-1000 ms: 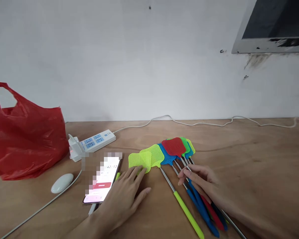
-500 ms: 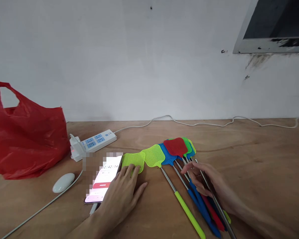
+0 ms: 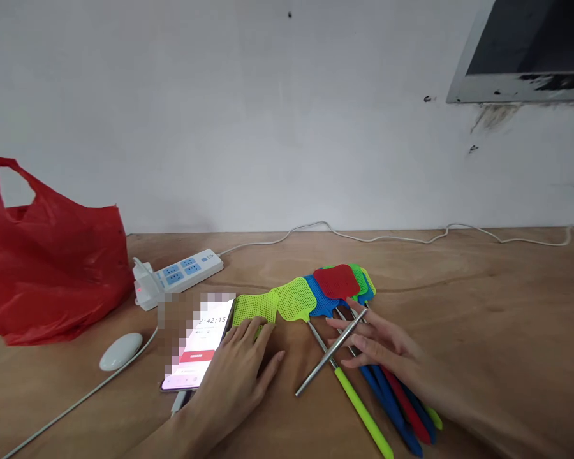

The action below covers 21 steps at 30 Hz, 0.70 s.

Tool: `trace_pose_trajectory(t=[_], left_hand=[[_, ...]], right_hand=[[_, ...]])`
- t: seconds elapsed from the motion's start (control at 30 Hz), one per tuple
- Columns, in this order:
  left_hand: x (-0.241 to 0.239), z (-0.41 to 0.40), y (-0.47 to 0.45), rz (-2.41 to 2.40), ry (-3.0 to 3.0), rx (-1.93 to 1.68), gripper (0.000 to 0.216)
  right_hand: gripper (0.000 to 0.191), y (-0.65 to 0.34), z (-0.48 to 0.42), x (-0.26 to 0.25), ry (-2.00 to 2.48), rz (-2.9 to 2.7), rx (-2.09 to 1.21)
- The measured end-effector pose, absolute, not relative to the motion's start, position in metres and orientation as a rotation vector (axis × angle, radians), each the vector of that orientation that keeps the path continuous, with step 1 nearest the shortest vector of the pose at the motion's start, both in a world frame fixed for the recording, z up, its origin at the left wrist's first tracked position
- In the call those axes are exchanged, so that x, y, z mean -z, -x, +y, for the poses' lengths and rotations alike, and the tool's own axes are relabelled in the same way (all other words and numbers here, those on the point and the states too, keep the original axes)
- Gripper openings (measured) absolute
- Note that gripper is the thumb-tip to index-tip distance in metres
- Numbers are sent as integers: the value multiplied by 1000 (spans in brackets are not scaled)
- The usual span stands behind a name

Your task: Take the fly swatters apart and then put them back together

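Observation:
My left hand lies flat with fingers spread, its fingertips on the lower edge of a yellow-green fly swatter head, beside a lit phone. In my right hand a slim silver metal rod is held between the fingers, slanting down to the left. Beneath the rod runs the shaft of another yellow-green fly swatter. A red fly swatter overlaps a blue fly swatter and several others; my right hand hovers over their shafts and hides parts of them.
A red plastic bag stands at the left. Near it are a white power strip with a plug in it and a white mouse-shaped object. A white cable runs along the foot of the wall.
The rod in my right hand has swung round from pointing down to the right to pointing down to the left. My right fingers have spread and moved slightly left; my left hand stays put.

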<state>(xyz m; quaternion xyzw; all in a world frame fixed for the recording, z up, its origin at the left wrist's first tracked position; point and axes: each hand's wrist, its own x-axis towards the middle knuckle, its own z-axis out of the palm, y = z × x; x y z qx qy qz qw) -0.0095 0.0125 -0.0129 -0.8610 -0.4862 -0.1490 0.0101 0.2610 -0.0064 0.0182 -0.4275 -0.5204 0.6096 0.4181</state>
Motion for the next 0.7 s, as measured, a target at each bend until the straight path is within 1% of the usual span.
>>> trace_pose_trajectory(t=[0.07, 0.13, 0.27, 0.37, 0.43, 0.5, 0.6, 0.7], left_hand=[[8, 11, 7, -1513, 2746, 468, 26], [3, 9, 5, -1485, 2845, 462, 21], [-2, 6, 2, -1423, 3007, 469, 24], [-2, 4, 0, -1447, 2998, 415, 22], [-2, 3, -1, -1459, 2981, 357, 20], [-3, 2, -2, -1461, 2994, 329, 17], [-4, 2, 0, -1437, 3066, 384, 8], [-7, 3, 3, -1310, 3169, 439, 37]], right_hand=[[79, -263, -8, -17, 1031, -1349, -1543], [82, -265, -8, -14, 1006, -1377, -1554], [79, -270, -5, -7, 995, -1397, -1563], [74, -271, -3, -4, 1023, -1394, -1524], [68, -271, -2, -2, 1051, -1401, -1463], [55, -270, -1, 0, 1075, -1435, -1373], [36, -269, 0, 0, 1143, -1542, -1184], [26, -269, -1, -2, 1238, -1705, -900]])
